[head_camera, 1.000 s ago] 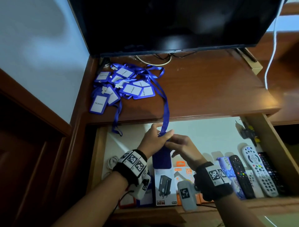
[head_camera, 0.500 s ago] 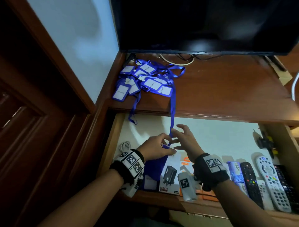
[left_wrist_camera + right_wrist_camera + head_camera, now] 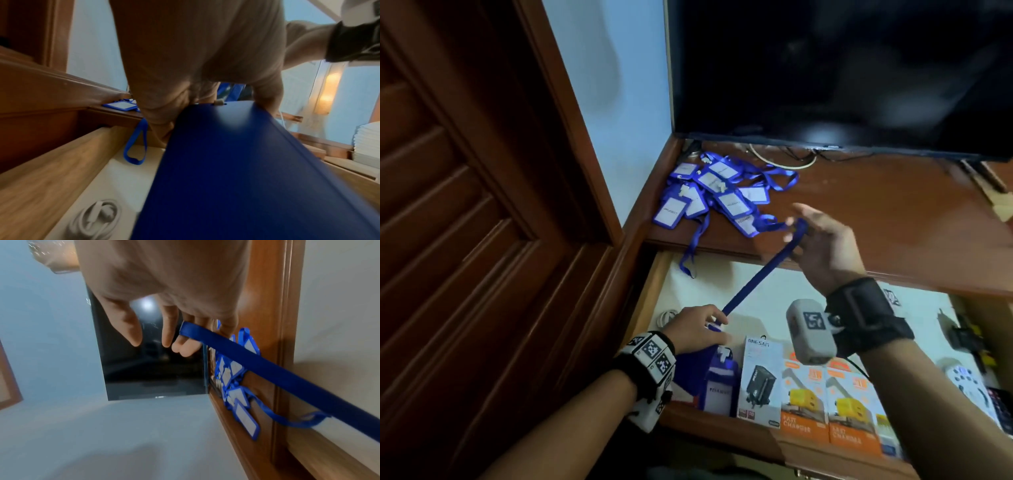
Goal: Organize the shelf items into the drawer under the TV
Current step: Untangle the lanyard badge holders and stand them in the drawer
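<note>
Left hand (image 3: 697, 329) pinches the clip end of one blue lanyard strap (image 3: 760, 277), just above its badge holder (image 3: 717, 387), which already sits at the front-left of the open drawer (image 3: 650, 291). Right hand (image 3: 822, 246) is up over the shelf (image 3: 893, 219) edge, fingers mostly spread, with the strap's far loop hooked over the middle fingers. Strap runs taut between the two hands.

Step in hand, as I read it: gather the strap so it goes into the drawer with its holder.

- Keep the left pinch planted at the clip; it's the anchor. Lift it and the holder probably tips against the ONESAM charger box (image 3: 762, 380) right beside it.
- Bring the right hand down toward the left, folding the strap in short laps rather than dropping it in loose.
- Don't let the loop slide off those fingers; the hook looks shallow.
- Stay clear of the pile of badge holders (image 3: 714, 192) still on the shelf. One of their straps (image 3: 693, 246) hangs over the shelf edge into the drawer, an easy snag.
- Lay the bundle on the holder or in the bare patch behind it, away from the coiled white cable (image 3: 96, 219) in the left corner.
</note>
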{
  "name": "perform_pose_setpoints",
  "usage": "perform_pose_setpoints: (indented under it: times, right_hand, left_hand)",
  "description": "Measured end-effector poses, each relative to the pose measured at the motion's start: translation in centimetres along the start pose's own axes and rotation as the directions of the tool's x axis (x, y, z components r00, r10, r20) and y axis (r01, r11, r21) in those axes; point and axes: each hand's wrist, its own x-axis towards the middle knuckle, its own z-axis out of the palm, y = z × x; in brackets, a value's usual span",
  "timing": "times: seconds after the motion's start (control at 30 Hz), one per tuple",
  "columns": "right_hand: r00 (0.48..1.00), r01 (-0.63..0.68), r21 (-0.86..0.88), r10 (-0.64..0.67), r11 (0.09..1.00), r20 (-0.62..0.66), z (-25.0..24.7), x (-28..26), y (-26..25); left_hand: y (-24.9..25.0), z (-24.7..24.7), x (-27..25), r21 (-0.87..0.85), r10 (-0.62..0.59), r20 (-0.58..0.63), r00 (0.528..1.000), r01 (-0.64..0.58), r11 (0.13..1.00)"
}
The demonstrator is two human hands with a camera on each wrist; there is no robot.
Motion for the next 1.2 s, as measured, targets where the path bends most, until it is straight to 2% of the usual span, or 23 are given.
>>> perform_pose_setpoints:
  times: [0.17,0.27,0.33,0.43,0.53,0.63,0.73,0.77,0.8,0.87,0.93,1.0,1.07,1.2]
  right_hand:
    - [0.983,0.098,0.156,-0.071,0.983,-0.170,-1.8,-0.6,-1.0]
    - [0.949,0.138,0.194,-0.074,0.971,-0.306,-3.4,-1.5,-0.4]
    - [0.917,0.116,0.157,-0.045,0.981,-0.396,-4.6,-2.5,0.4]
    - [0.874,0.000,0.081,0.039,0.997,-0.484,-6.7,-4.2,2.6]
    - [0.843,-0.171,-0.147,0.068,0.974,-0.534,-7.3,-6.1,4.9]
    - [0.884,-0.237,-0.502,-0.029,0.832,-0.467,-5.6,-7.0,6.6]
    - [0.919,-0.218,-0.739,-0.121,0.638,-0.376,-3.3,-6.8,7.3]
    - [0.944,-0.163,-0.761,-0.126,0.627,-0.305,-2.5,-6.8,7.7]
    - [0.970,-0.098,-0.739,-0.103,0.666,-0.222,-1.5,-6.9,8.0]
    - [0.997,-0.018,-0.626,-0.033,0.780,-0.070,0.8,-7.7,8.7]
    - [1.000,-0.003,-0.532,0.011,0.847,0.012,2.3,-8.6,9.2]
    - [0.998,-0.037,-0.455,0.055,0.890,0.025,2.7,-9.2,9.5]
    - [0.996,-0.070,-0.506,0.089,0.860,0.014,2.8,-9.5,9.2]
    - [0.994,-0.112,-0.705,0.074,0.700,-0.085,2.4,-9.2,8.3]
  left_hand:
    - [-2.1,-2.1,1.5,-0.051,-0.141,-0.117,0.983,0.135,0.989]
    - [-3.1,-3.1,2.3,-0.038,-0.166,-0.219,0.961,0.161,0.986]
    - [-3.4,-3.5,2.7,-0.142,-0.164,-0.301,0.940,0.126,0.982]
    - [-2.6,-3.9,2.7,-0.375,-0.150,-0.397,0.906,-0.011,0.927]
    - [-0.5,-3.8,2.2,-0.506,-0.093,-0.370,0.924,-0.116,0.855]
    - [1.7,-3.3,1.0,-0.614,-0.009,-0.312,0.950,-0.194,0.765]
    - [4.0,-2.7,-0.5,-0.767,0.109,-0.171,0.979,-0.202,0.610]
    - [4.8,-2.5,-1.1,-0.807,0.155,-0.103,0.982,-0.174,0.565]
    - [5.4,-2.3,-1.5,-0.830,0.197,-0.038,0.980,-0.140,0.540]
    - [6.2,-1.9,-2.2,-0.833,0.263,0.062,0.963,-0.095,0.544]
    - [6.3,-1.6,-2.4,-0.838,0.305,0.096,0.948,-0.088,0.539]
    - [6.1,-1.5,-2.6,-0.865,0.313,0.094,0.945,-0.078,0.495]
    - [5.6,-1.6,-2.7,-0.856,0.305,0.058,0.950,-0.110,0.504]
    - [4.3,-1.5,-2.6,-0.779,0.283,-0.026,0.959,-0.197,0.595]
